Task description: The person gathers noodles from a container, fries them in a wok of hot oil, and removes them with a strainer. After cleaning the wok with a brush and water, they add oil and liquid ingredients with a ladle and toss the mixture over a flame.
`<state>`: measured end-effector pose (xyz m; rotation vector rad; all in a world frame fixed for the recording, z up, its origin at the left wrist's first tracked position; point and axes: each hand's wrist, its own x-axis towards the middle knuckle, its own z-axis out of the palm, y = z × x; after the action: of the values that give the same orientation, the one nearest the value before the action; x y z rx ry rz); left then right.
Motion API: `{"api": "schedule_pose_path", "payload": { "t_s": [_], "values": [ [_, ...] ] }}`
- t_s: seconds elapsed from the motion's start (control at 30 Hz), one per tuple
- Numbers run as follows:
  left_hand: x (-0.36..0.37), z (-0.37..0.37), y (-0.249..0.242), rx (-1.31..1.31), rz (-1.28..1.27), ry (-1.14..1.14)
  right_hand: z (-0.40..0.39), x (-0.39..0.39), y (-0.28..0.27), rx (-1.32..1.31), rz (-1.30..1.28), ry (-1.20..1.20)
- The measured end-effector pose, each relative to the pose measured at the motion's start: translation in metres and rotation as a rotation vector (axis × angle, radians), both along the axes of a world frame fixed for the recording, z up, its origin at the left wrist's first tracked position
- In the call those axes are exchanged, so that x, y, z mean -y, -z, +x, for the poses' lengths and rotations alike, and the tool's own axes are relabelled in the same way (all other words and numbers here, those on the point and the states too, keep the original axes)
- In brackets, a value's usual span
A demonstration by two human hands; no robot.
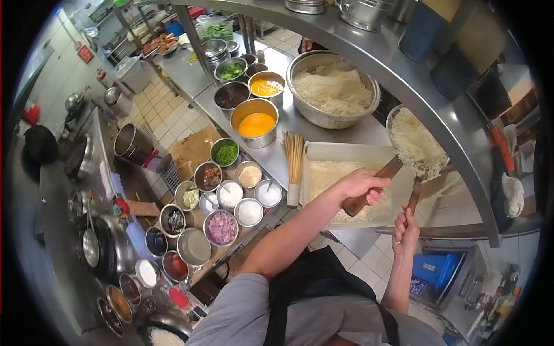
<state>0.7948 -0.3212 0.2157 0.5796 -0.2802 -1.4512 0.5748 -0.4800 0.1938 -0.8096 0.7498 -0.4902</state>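
Note:
My left hand [365,189] is closed round a thick wooden handle [390,168]. It leads up to a round strainer [390,122] heaped with pale thin noodles [416,141]. My right hand [405,232] grips a thinner wooden handle [414,199], whose far end disappears under the noodles, so I cannot make out its head. Some strands hang over the strainer's lower edge. Below my left hand lies a white rectangular tray [369,151] with more noodles inside. A large colander [337,122] piled with noodles stands beyond the tray.
A bundle of thin sticks [293,161] lies left of the tray. Pots of orange liquid [256,125] and several bowls of ingredients, including chopped onion [221,227], stand to the left. A steel shelf [398,75] arches overhead. Someone's hand [306,44] shows behind the colander.

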Motion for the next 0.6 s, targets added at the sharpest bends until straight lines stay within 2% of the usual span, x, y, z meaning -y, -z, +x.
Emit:
{"api": "schedule_pose_path", "payload": {
  "t_s": [0.17,0.27,0.3,0.5,0.6],
  "values": [
    [-0.035,0.061,-0.013,0.129,0.04,-0.022,0.037,-0.005,-0.008,-0.071,-0.103,-0.041],
    [-0.054,0.102,-0.028,0.257,0.226,-0.177,0.08,-0.006,-0.009,-0.112,-0.163,-0.071],
    [-0.058,0.123,-0.023,0.319,0.23,-0.148,0.094,-0.007,-0.008,-0.136,-0.194,-0.074],
    [-0.091,0.196,-0.039,0.318,0.307,-0.174,0.162,-0.023,-0.024,-0.183,-0.298,-0.107],
    [-0.098,0.223,-0.048,0.416,0.388,-0.244,0.186,-0.027,-0.03,-0.179,-0.324,-0.135]
  ]
}}
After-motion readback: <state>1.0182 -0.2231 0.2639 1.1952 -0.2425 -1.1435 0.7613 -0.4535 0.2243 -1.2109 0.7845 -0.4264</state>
